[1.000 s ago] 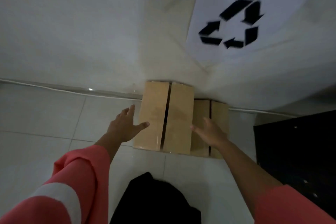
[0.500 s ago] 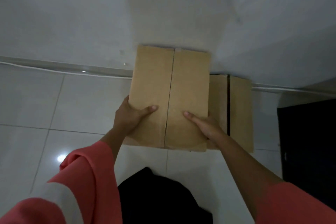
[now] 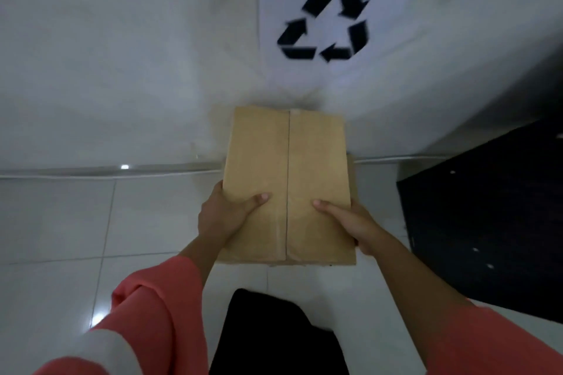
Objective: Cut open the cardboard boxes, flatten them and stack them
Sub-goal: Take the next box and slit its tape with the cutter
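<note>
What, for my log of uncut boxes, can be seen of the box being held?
The box is plain brown cardboard, rectangular and closed, top face toward the camera. Two flaps meet in a dark seam down the middle; a paler strip beside it may be tape. No cut shows. The left hand grips its left edge, the right hand its right edge, thumbs on top, fingers hidden. It seems held above the floor, near the wall.

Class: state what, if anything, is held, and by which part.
A cardboard box, by its side edges near the closer end: left hand on the left, right hand on the right, thumbs on top.
</note>
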